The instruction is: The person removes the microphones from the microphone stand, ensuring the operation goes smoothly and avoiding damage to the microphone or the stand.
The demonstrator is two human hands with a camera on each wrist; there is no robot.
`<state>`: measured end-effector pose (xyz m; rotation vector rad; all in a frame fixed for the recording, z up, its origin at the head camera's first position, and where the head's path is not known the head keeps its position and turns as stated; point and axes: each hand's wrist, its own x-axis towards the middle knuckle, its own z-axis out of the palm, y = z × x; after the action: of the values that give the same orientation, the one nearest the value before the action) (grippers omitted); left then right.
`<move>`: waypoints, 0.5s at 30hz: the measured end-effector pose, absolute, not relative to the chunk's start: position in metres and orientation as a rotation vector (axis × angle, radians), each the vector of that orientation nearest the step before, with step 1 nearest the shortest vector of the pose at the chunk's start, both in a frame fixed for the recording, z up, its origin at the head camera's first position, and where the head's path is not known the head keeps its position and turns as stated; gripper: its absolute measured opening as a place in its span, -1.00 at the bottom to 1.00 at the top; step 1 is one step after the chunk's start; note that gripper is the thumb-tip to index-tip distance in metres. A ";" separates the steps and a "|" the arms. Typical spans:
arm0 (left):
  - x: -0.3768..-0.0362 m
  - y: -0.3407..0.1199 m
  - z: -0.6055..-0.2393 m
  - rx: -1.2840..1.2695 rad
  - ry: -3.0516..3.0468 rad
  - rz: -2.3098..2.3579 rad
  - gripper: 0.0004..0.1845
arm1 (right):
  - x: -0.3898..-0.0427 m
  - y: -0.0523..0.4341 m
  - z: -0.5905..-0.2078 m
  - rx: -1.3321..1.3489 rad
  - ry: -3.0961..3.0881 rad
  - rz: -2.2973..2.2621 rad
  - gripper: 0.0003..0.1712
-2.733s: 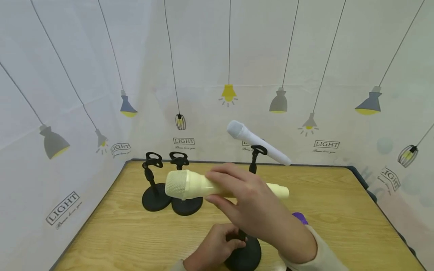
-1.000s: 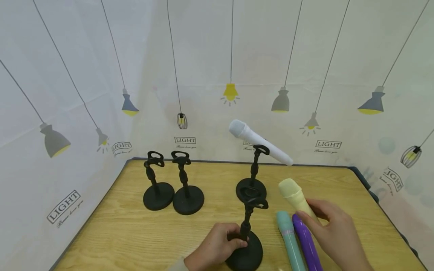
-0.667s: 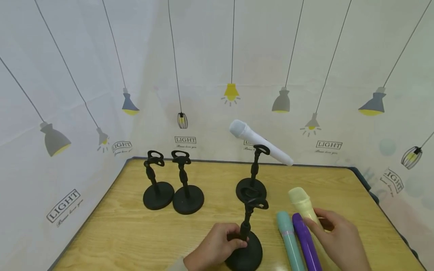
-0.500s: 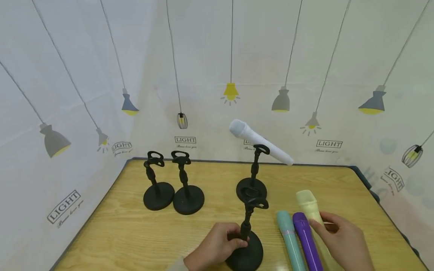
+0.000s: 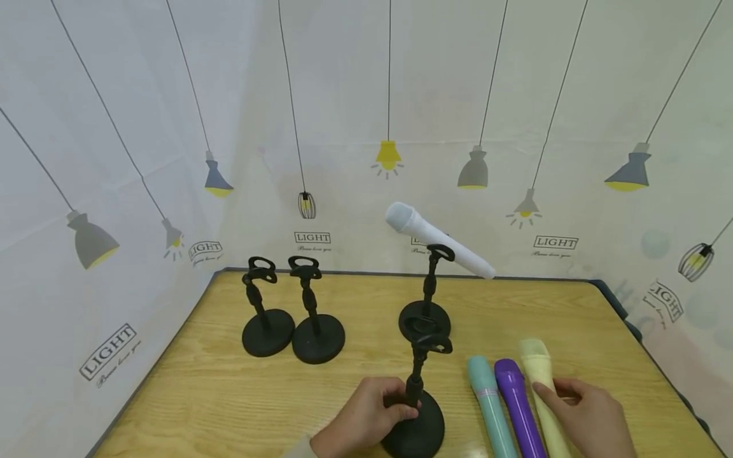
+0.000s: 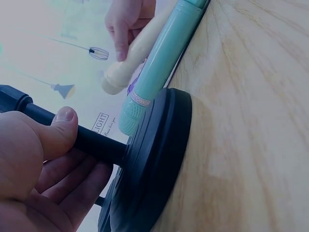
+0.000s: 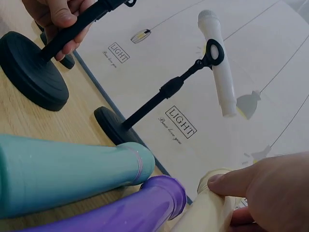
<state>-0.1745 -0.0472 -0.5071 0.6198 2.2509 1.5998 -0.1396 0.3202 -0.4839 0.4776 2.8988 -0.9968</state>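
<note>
My left hand (image 5: pixel 382 407) grips the pole of the near black microphone stand (image 5: pixel 416 416), whose top clip is empty. In the left wrist view the thumb and fingers (image 6: pixel 63 128) wrap the pole just above the round base (image 6: pixel 154 164). My right hand (image 5: pixel 572 397) holds the handle of a cream microphone (image 5: pixel 538 375) that lies on the table. A purple microphone (image 5: pixel 515 407) and a teal microphone (image 5: pixel 487 404) lie side by side left of it. In the right wrist view my thumb (image 7: pixel 241 181) presses on the cream microphone (image 7: pixel 205 215).
A white microphone (image 5: pixel 438 242) sits tilted in a stand (image 5: pixel 426 312) at the back. Two empty black stands (image 5: pixel 266 312) (image 5: pixel 315 318) are at the back left. The wooden table (image 5: pixel 217 394) is enclosed by a lamp-print backdrop.
My right hand carried the cream microphone from above the near stand down to the right and laid it beside the purple one. The left hand has stayed on the stand's pole.
</note>
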 end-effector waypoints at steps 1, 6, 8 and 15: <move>-0.174 -0.047 -0.507 0.616 2.246 1.606 -0.92 | -0.139 0.322 -0.486 0.479 2.888 -0.991 -0.10; -0.172 -0.047 -0.509 0.598 2.232 1.619 -0.91 | -0.138 0.328 -0.494 0.498 2.849 -0.958 -0.07; -0.172 -0.047 -0.510 0.596 2.231 1.620 -0.91 | -0.137 0.330 -0.497 0.507 2.841 -0.944 -0.06; -0.171 -0.048 -0.511 0.603 2.228 1.636 -0.92 | -0.132 0.331 -0.507 0.551 2.785 -0.931 -0.03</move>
<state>-0.1713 -0.0482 -0.5107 0.6032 2.2284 1.6357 -0.1319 0.3314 -0.5072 0.5505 2.7850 -0.9313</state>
